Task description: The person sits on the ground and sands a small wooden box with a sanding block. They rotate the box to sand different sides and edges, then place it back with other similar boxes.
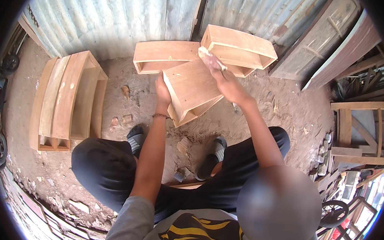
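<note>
Tilted in front of my knees is an open-sided wooden box (192, 84), its broad plain panel facing up. My left hand (163, 89) grips its left edge, the thumb near the upper corner. In my right hand (231, 87) is a worn pinkish, whitish pad (211, 59); whether it is cloth or folded sandpaper, I cannot tell. The pad is over the far right part of the top panel, and contact with the wood is unclear. Right behind lie two more open wooden boxes, a low one (166, 50) to the left and a raised one (238, 41) to the right.
Several wooden boxes (66, 97) are stacked at left on the dirt floor (121, 109). Corrugated metal sheets (119, 21) wall the far side. Old boards (316, 38) lean at the right, above a wooden frame (344, 128). Wood scraps (183, 145) lie between my feet.
</note>
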A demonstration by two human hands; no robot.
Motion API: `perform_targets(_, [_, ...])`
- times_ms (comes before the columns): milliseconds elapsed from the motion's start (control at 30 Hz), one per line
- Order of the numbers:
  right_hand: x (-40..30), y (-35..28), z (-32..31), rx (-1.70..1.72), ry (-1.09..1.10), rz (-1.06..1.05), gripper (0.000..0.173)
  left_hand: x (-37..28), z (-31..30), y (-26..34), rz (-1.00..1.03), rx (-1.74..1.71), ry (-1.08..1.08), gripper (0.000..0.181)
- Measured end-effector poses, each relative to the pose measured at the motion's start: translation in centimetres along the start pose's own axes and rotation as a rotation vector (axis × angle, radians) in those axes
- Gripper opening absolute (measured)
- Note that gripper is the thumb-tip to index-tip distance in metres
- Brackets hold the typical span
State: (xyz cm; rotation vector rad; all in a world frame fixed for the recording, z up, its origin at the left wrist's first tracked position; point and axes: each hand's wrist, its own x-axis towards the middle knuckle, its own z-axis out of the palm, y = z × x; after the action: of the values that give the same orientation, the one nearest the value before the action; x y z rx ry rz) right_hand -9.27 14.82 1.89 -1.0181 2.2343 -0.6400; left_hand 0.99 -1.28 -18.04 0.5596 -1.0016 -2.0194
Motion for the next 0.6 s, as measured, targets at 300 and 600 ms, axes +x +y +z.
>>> perform_targets(300, [0.2,0.1,-0.8,-0.066,0.211,-0.234,0.064,0.4,-0.4,-1.9,0.058,-0.029,0.085,0.054])
perform_targets(600, [3.4,-3.1,-2.6,-0.201,-0.044,0.128,0.064,-1.1,0.9,-1.2,0.052,-0.094,0.116,0.051])
